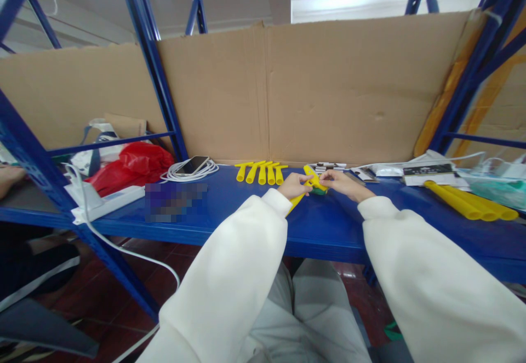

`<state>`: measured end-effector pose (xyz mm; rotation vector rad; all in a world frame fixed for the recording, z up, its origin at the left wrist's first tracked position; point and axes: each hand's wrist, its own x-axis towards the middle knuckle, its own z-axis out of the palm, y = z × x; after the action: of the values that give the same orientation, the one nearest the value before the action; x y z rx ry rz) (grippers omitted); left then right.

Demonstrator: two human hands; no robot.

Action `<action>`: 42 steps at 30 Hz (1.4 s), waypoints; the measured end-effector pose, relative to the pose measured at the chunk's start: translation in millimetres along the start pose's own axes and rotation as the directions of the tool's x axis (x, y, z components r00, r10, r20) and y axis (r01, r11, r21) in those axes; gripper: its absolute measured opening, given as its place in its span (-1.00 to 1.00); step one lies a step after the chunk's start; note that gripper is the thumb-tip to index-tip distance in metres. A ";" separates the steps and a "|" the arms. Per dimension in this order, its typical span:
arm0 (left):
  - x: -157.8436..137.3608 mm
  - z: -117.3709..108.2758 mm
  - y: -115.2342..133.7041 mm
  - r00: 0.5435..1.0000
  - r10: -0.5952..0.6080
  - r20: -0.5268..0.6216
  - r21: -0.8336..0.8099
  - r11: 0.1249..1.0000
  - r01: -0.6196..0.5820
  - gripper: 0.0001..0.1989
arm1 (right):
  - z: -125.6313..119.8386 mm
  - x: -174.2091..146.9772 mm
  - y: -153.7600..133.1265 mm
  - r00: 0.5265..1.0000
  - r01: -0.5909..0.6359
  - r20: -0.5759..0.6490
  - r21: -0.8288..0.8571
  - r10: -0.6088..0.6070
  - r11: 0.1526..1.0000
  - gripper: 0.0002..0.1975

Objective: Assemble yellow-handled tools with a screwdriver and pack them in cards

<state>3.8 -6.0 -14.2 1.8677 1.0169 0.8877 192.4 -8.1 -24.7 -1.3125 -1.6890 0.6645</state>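
Just over the blue tabletop, toward its front edge, a yellow piece sits between the person's two hands. The left hand has its fingers closed on the piece from one side. The fingers of the right hand are bunched close at the opposite side; whether they grip the piece or something small against it, I cannot tell. A green item shows just beneath, its shape mostly hidden.

For close handling like this, the left grip would best serve as the steady anchor, firm but not squeezing, while the right fingertips make small, controlled movements. Keeping the wrists low, near the tabletop, should help limit wobble, and the right fingers ought not to cover the spot being worked.

To the left, further back, a row of five yellow parts lies side by side; well to the right are some yellow tubes. Behind everything stands a cardboard panel.
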 end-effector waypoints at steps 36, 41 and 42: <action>-16.2 -7.5 5.5 0.974 0.212 0.073 0.594 0.775 -0.213 -0.38 | -4.2 -4.1 -6.0 0.998 -0.035 0.056 0.062 0.031 0.997 -0.73; -21.5 -6.5 10.3 0.990 0.124 0.065 0.677 0.724 -0.135 -0.30 | -4.4 -1.2 -1.3 0.997 -0.049 0.063 0.015 0.048 0.999 -0.76; -21.6 -6.2 10.2 0.991 0.119 0.064 0.676 0.725 -0.131 -0.30 | -4.6 -1.4 -1.0 0.997 -0.047 0.065 0.012 0.046 0.999 -0.76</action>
<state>-7.5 -26.6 -6.7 2.5790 1.3389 0.5999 196.0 -10.2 -22.1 -1.3372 -1.7073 0.7510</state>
